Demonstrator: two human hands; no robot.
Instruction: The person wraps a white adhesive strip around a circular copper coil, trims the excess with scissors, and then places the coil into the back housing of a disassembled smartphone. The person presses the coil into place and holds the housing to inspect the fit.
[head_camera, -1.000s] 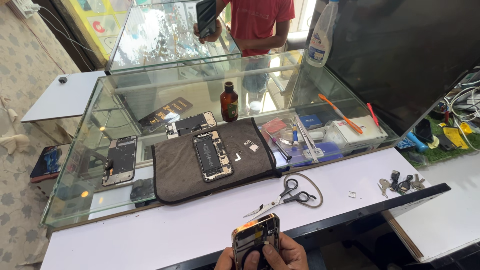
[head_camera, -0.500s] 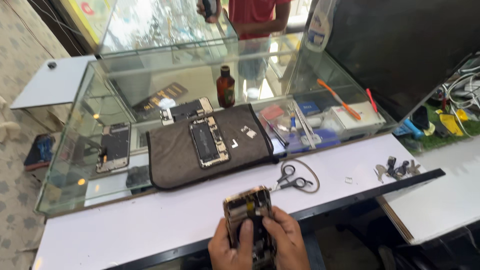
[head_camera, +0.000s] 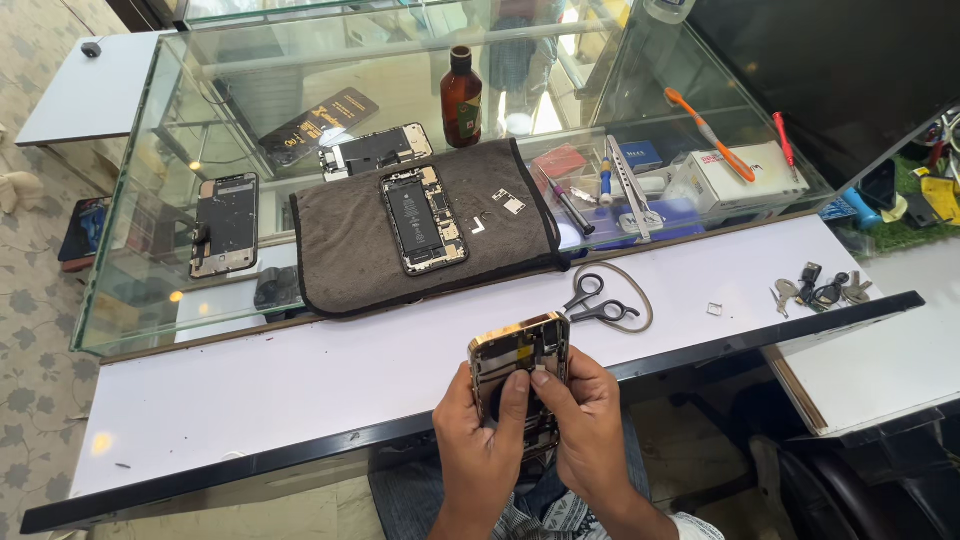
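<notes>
Two-hand grip (head_camera: 478, 440) (head_camera: 585, 425): one opened phone (head_camera: 520, 350), one scissors (head_camera: 597, 303).

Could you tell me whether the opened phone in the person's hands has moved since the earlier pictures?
Yes. The opened phone has moved up and forward over the white counter, closer to the scissors.

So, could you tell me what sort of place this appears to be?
Most likely a phone repair counter. Both hands, left hand and right hand, hold an opened phone; another opened phone lies on a grey mat over a glass display case.
</notes>
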